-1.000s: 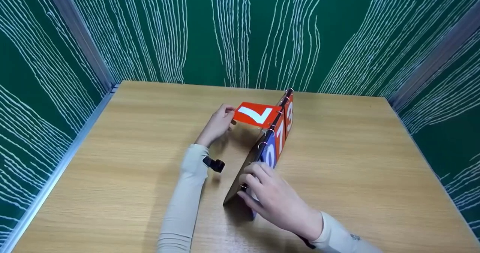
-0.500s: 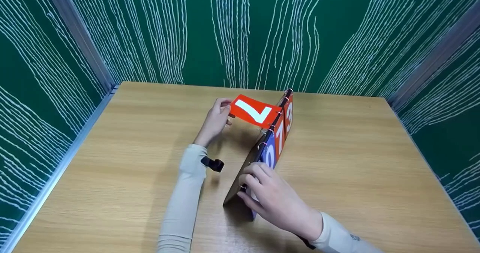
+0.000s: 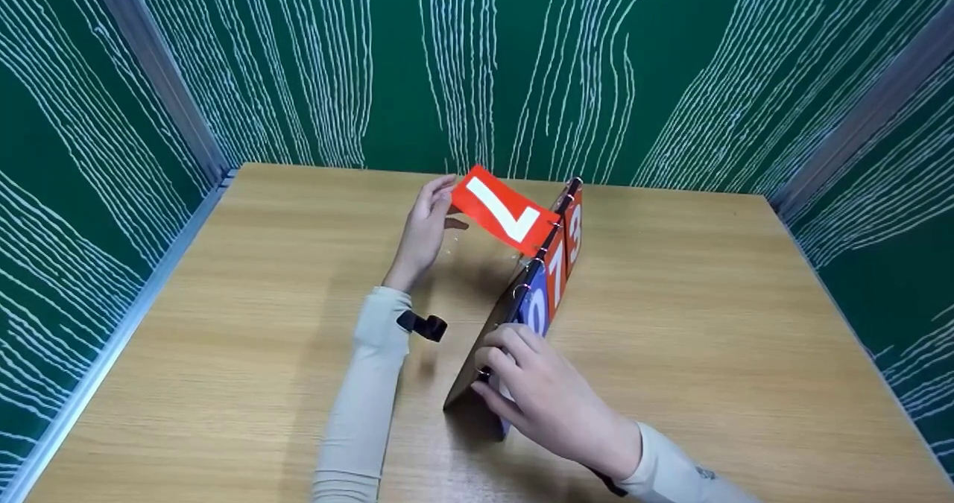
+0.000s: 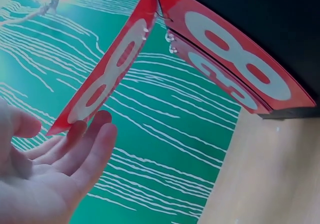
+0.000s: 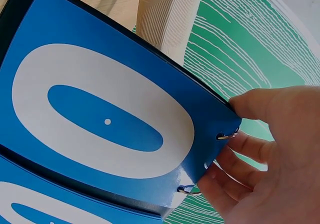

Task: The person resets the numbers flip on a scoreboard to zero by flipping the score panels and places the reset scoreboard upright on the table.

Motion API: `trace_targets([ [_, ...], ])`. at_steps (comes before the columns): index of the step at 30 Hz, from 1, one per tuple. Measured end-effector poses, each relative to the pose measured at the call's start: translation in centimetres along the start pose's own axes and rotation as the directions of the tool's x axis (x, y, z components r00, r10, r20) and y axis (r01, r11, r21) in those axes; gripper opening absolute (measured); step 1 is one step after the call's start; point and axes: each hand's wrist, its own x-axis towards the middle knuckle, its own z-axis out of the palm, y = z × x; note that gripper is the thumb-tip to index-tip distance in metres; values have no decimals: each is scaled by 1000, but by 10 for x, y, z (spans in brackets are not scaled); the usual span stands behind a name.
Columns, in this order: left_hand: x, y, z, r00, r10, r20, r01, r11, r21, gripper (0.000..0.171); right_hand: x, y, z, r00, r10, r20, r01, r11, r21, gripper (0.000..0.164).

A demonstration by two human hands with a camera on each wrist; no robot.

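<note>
A flip scoreboard [image 3: 553, 276] with ring-bound number cards stands like a tent on the table. On its right face, blue and red cards show 0, 7 and 3. One red card [image 3: 501, 209] is swung up to the left off the top rings, with 7 on its upper side and 8 on its underside [image 4: 107, 74]. My left hand [image 3: 423, 231] touches the card's free end with extended fingertips; the thumb lies apart from the fingers. At the near end, my right hand [image 3: 548, 395] grips the scoreboard's top edge beside the rings of a blue 0 card [image 5: 107, 114].
The wooden table [image 3: 715, 324] carries the scoreboard. Green walls [image 3: 693, 33] with white wavy lines stand behind and at both sides, joined by grey corner posts [image 3: 153, 63]. A black wrist camera [image 3: 425, 326] sits on my left forearm.
The raised red card has tilted further upward, its free end moving up and away. My left hand has moved with it and its fingers have loosened. My right hand keeps its place.
</note>
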Motion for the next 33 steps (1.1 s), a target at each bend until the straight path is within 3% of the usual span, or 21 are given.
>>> trace_targets([
  [8,-6,13,5,996,86,35,-84,995,-49,45,-1,-1,-1,1000,5,5,-5,1000,29,17],
  [15,-12,24,14,989,104,107,-95,992,-83,46,0,-1,-1,1000,6,6,-6,1000,22,18],
  [33,-21,32,35,954,149,262,-150,989,-16,46,0,0,0,1000,2,10,-2,1000,-3,18],
])
